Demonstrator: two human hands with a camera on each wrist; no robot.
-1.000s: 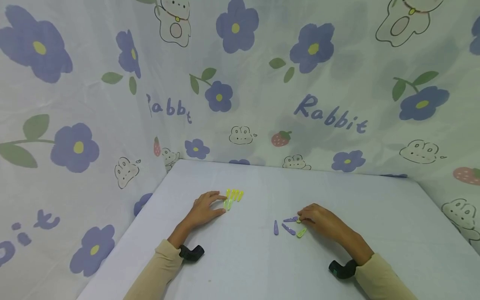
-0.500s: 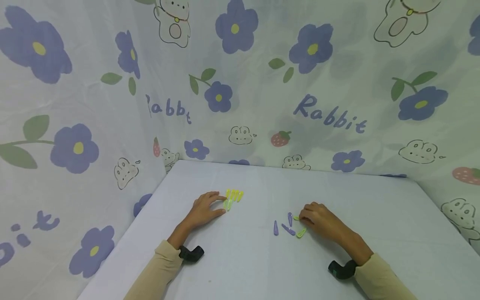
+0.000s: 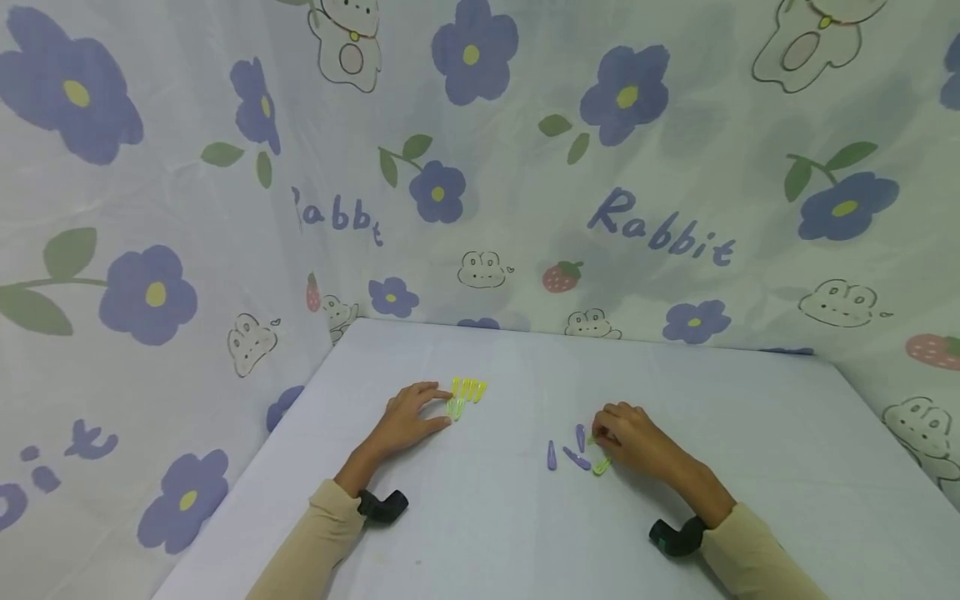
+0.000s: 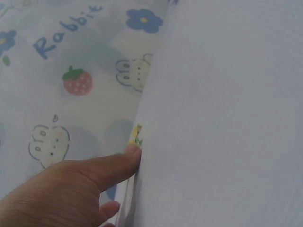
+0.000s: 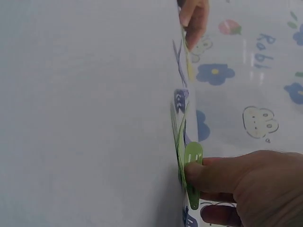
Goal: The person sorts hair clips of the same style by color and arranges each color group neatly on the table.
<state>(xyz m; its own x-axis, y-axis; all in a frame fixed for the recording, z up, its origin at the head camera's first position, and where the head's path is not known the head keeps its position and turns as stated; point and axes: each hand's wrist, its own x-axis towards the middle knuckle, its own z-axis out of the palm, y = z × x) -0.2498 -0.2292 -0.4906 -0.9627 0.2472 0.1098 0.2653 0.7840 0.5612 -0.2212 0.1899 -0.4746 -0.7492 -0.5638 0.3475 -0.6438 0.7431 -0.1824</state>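
Observation:
My right hand (image 3: 633, 439) pinches a green snap hair clip (image 5: 193, 150) between thumb and fingers, low over the table; the right wrist view shows it best. Another green hair clip (image 3: 602, 467) lies just below those fingers. To their left are three purple hair clips, one upright near the fingertips (image 3: 581, 438), one slanted, and one farther left (image 3: 552, 456). My left hand (image 3: 408, 419) rests on the table, its index finger and thumb stretched out beside two light green hair clips (image 3: 455, 408). Directly behind these stands a row of several yellow hair clips (image 3: 471, 390).
A white cloth covers the table (image 3: 480, 517). Behind and to the left hangs a curtain (image 3: 525, 167) printed with flowers and rabbits. Each wrist carries a black camera, the left one (image 3: 384, 506) and the right one (image 3: 677, 538), close over the tabletop.
One purple hair clip has turned from lying crosswise to pointing away from me. My right fingers now pinch a green hair clip. My left hand has stayed where it was.

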